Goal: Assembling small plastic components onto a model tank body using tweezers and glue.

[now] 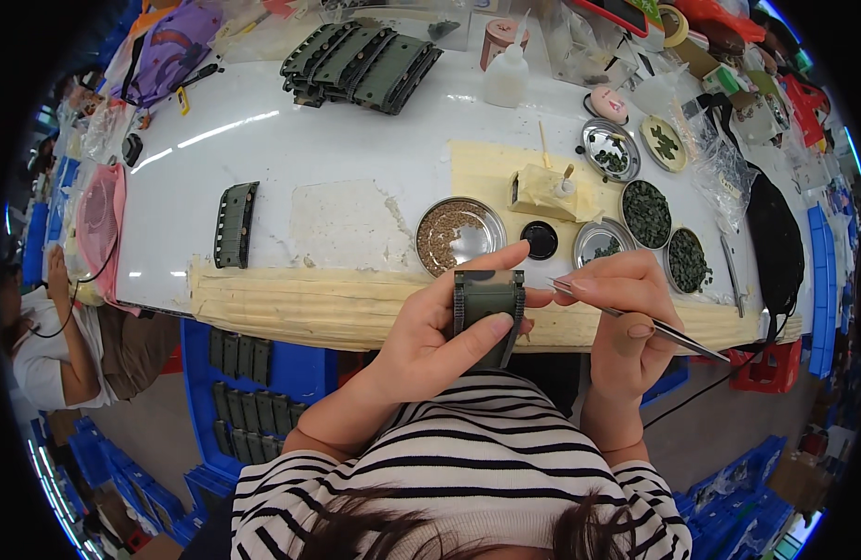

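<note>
My left hand (435,327) is closed round a dark green curved part with ribbed edges (489,301), held upright near the table's front edge. Its thumb lies across the part's face. In my right hand (626,322) is a pair of metal tweezers (668,333), gripped between thumb and fingers, with the tips beside the part. Whether anything sits in the tips is too small to tell. Just beyond my hands stand a round tin of brown granules (440,235), a small black pot (540,240) and a tin with small green pieces (598,245).
Several dark green parts lie stacked (361,65) at the back; a single one (235,224) lies at left. More tins of green pieces (646,213) stand at right, near a white squeeze bottle (507,79). A blue crate (263,373) holds more parts below left. Another person (71,327) sits at far left.
</note>
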A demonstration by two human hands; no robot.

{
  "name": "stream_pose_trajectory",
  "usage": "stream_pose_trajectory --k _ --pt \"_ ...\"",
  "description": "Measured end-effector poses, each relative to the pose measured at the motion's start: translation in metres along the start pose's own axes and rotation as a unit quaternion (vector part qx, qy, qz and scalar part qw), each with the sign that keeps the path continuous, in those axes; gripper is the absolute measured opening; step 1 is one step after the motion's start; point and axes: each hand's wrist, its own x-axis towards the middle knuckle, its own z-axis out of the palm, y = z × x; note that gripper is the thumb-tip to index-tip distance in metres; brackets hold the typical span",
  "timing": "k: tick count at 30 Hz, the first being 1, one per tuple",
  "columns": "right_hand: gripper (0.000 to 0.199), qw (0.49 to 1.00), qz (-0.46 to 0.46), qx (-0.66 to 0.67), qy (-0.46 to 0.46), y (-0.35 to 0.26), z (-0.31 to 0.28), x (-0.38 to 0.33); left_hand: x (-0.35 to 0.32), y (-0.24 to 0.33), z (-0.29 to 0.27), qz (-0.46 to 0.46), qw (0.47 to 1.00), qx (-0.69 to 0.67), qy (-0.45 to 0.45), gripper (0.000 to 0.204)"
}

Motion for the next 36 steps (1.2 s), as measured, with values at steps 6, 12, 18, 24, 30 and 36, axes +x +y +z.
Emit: stream_pose_trajectory --k 6,12,18,24,30,36 --pt "0.047 0.999 -0.005 0.039 0.034 0.002 0.003 -0.002 0.000 0.001 0.001 -0.003 1.000 -0.002 0.004 0.055" --pt "0.029 0.995 0.080 0.050 0.018 -0.006 0.004 -0.012 0.000 0.008 0.004 -0.016 0.998 -0.006 0.056 0.054" --pt "0.034 0.995 0.085 -0.007 -0.045 -0.003 0.014 -0.020 0.009 0.007 -0.006 0.057 0.996 -0.024 0.058 0.056" --pt "0.036 0.997 0.032 -0.042 -0.056 -0.005 0.023 -0.021 0.011 0.006 -0.001 0.068 0.990 -0.101 0.064 0.070" --pt "0.037 0.981 -0.093 -0.165 -0.029 -0.010 0.028 -0.018 0.015 -0.006 0.014 0.188 0.979 -0.056 0.058 0.085" --pt "0.042 0.985 -0.124 -0.103 -0.055 -0.007 0.018 -0.020 0.015 0.028 -0.019 0.158 0.987 0.022 -0.017 0.086"
